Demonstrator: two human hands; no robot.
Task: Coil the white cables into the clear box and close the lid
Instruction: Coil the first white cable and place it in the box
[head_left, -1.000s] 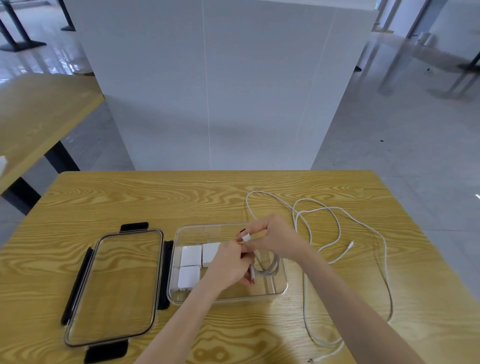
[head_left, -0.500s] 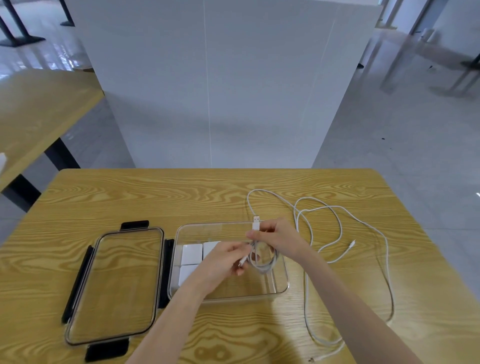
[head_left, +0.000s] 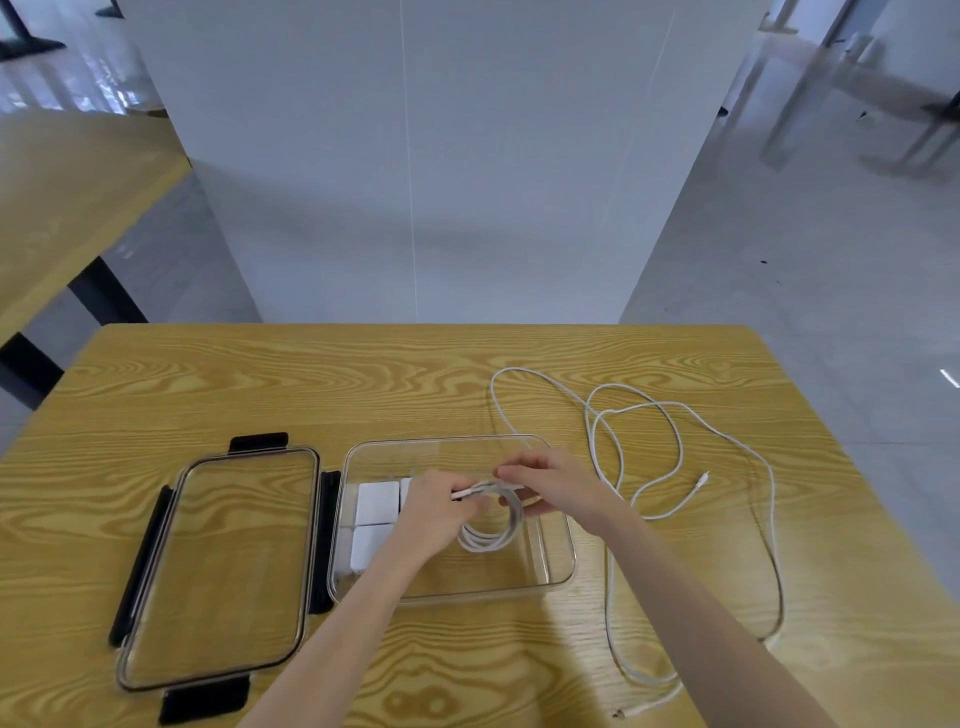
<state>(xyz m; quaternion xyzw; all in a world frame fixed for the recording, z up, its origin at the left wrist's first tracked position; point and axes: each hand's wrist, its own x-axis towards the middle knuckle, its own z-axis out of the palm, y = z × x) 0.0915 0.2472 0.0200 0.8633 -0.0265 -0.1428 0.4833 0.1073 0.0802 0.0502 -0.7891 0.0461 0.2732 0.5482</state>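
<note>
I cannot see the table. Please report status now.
Both hands, left and right, hold coiled cable over box. Loose cable beside box. Lid off. Nothing blocking.

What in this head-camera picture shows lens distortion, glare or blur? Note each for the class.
Head view: the wide lens bows the wood-grain table's far edge and splays the white partition; window light glares on the glossy grey floor; the clear plastic lid shows faint sheen; the left hand and right hand look slightly soft.

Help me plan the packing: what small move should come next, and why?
Probably lower the coiled cable, held by both the left hand and right hand, onto the bare floor of the box, beside the chargers. Loose cable waits.
</note>
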